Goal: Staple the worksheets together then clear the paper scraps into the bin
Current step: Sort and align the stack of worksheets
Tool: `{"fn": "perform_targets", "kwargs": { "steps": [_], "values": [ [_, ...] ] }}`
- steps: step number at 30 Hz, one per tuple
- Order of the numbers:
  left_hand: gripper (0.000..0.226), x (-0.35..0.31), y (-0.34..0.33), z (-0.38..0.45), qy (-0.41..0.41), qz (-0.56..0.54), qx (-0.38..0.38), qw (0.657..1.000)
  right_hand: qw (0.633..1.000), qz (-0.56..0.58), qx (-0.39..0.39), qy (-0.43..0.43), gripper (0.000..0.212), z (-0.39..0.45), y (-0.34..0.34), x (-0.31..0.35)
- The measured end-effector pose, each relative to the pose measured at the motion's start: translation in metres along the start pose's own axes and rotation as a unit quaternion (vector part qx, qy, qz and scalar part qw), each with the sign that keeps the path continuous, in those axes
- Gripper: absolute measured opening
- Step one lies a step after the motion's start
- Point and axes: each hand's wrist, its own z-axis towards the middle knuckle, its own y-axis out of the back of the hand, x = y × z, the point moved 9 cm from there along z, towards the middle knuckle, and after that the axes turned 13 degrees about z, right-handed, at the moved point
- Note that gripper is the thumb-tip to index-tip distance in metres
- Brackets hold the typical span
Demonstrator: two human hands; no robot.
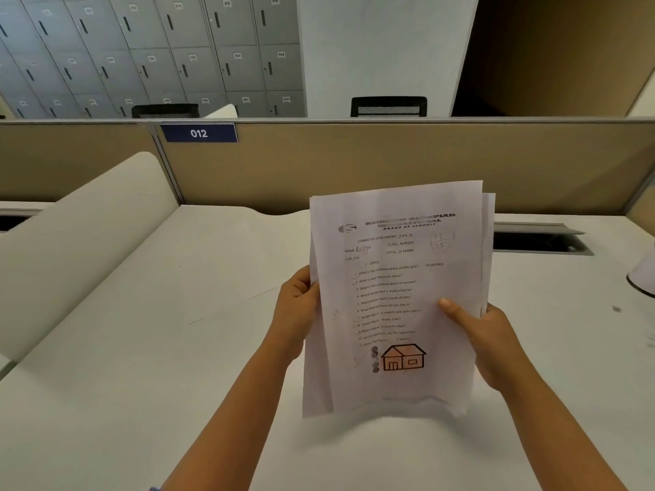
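Both hands hold the worksheet stack upright over the white counter (141, 349).

Thin stack of white printed worksheets (397, 299) is held above the counter, centre-right of view, bottom edge off the surface. Top sheet shows a school header, a numbered question list and an orange house drawing; sheets are misaligned, with rear edges sticking out at top right. Left hand (297, 310) grips the left edge, thumb tucked at the margin, fingers hidden behind the paper. Right hand (492, 341) grips the right edge, thumb (457, 313) pressed on the front sheet, fingers behind. Tan partition panel (390, 164) with a blue "012" tag (198, 133) runs along the back of the counter; grey lockers (159, 51) stand behind it. A white rounded object (643, 274) is cut off at the right edge; cannot tell what it is.
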Motion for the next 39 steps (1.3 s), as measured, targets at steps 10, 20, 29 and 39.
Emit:
{"fn": "perform_targets", "kwargs": {
  "steps": [10,20,29,39],
  "values": [
    [0.019,0.007,-0.001,0.001,0.017,-0.047,0.045,0.998,0.997,-0.011,-0.015,0.075,0.022,-0.003,-0.008,0.017],
    [0.03,0.114,0.123,0.073,0.178,0.205,-0.139,0.952,0.988,-0.042,-0.047,0.14,0.034,0.01,-0.028,0.041],
    [0.061,0.179,0.208,0.099,0.39,0.383,-0.185,0.817,0.989,0.013,-0.056,0.137,0.037,0.044,-0.067,0.048],
    [0.091,0.188,0.201,0.141,0.42,0.452,-0.127,0.777,0.994,0.015,-0.032,0.106,0.038,0.077,-0.101,0.036]
  ]
}}
